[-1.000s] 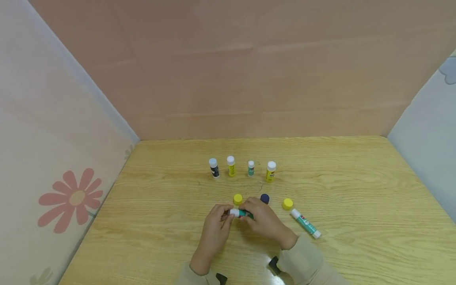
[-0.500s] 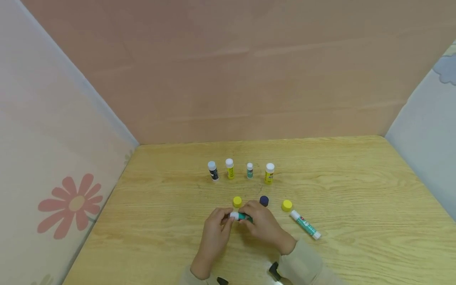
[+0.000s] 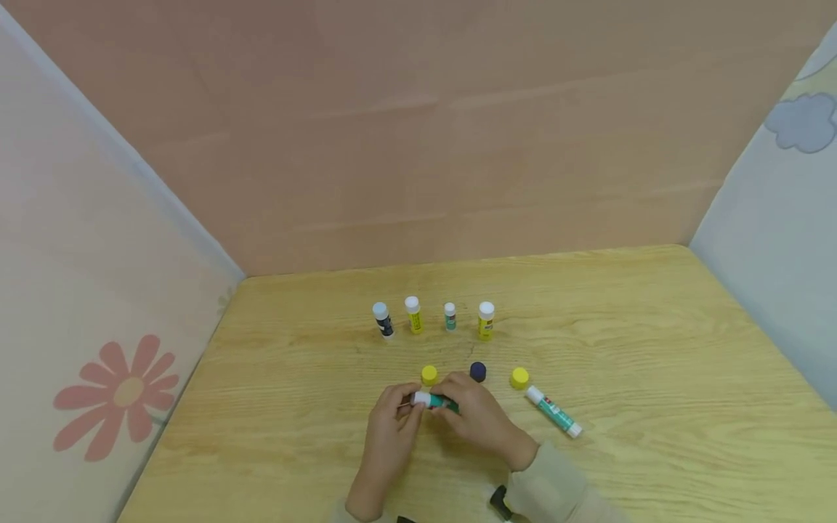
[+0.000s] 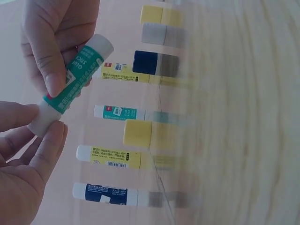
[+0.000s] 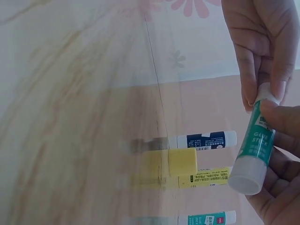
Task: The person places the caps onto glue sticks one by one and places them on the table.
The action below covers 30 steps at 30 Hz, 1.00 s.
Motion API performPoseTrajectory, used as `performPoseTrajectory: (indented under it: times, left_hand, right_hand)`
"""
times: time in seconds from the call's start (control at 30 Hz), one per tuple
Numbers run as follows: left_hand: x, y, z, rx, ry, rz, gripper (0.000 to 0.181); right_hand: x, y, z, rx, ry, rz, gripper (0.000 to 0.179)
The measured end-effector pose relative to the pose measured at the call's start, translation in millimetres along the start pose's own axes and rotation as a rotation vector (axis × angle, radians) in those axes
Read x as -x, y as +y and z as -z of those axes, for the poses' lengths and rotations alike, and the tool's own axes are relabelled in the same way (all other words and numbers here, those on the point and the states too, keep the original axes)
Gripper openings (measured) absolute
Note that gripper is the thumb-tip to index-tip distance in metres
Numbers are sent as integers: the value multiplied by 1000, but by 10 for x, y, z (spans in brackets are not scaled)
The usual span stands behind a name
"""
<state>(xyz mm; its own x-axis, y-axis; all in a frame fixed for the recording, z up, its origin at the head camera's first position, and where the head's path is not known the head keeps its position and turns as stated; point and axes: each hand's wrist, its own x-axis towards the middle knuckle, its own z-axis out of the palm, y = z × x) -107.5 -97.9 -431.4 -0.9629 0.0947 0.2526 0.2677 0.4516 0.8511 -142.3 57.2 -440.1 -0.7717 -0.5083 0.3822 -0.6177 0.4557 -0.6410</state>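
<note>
A green glue stick with white ends (image 4: 77, 77) is held between both hands, raised off the table in the wrist views. My left hand (image 3: 389, 428) pinches the white cap at one end between thumb and fingers. With thumb and fingers around the green body, my right hand (image 3: 480, 418) grips the same stick; its other white end (image 5: 247, 177) shows bare in the right wrist view. Just beyond the hands sit a yellow cap (image 3: 429, 375) and a dark blue cap (image 3: 478, 372).
Behind stands a row of upright glue sticks: dark blue (image 3: 383, 321), yellow (image 3: 414, 316), small green (image 3: 450, 317) and another yellow (image 3: 486, 321). To the right, a second yellow cap (image 3: 519, 378) sits near a green glue stick lying on its side (image 3: 554, 412). Walls enclose the wooden table (image 3: 654, 349).
The head view has shifted slightly, moving everything a little left in it. Both hands keep the same hold on the glue stick.
</note>
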Motion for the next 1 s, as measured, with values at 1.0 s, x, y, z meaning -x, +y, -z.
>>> performPoseTrajectory:
  times: [1.0]
  left_hand:
    - [-6,-49,-22,-4,-55,-75,21]
  right_hand:
    - [116,127,166,45,107,-14,23]
